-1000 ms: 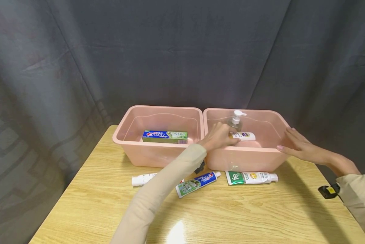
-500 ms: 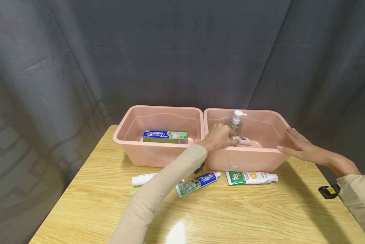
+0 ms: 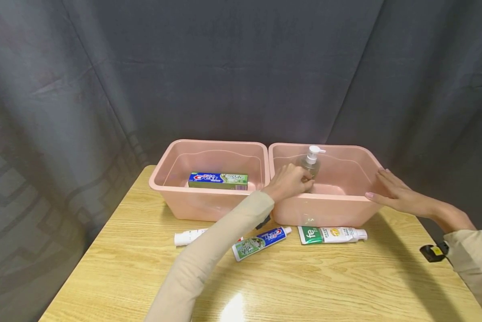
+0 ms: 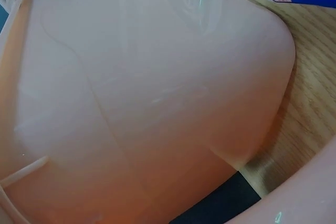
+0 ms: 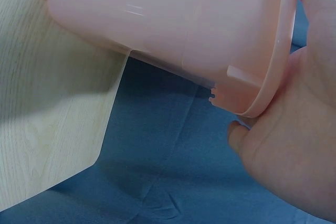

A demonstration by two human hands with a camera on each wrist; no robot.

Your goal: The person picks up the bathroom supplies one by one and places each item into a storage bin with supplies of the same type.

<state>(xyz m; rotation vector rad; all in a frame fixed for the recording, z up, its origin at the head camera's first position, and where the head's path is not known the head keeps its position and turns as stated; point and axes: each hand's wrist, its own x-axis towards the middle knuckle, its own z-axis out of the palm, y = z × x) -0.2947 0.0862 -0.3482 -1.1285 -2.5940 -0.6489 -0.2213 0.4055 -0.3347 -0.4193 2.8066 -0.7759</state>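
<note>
"Your wood-grain worktop (image 3: 289,290) catches white glare; a dark curtain (image 3: 224,80) hangs behind."

"Your left hand (image 3: 289,181) is inside the right pink bin (image 3: 337,211), near the pump bottle (image 3: 312,160); its fingers curl, on what I can't tell."

"Your right hand (image 3: 403,197) rests on that bin's rim, fingers straight, thumb apart."

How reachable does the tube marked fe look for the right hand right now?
Probably yes: the fe tube lies on the table in front of the right bin, with nothing covering it. The right hand would first have to come off that bin.
</note>
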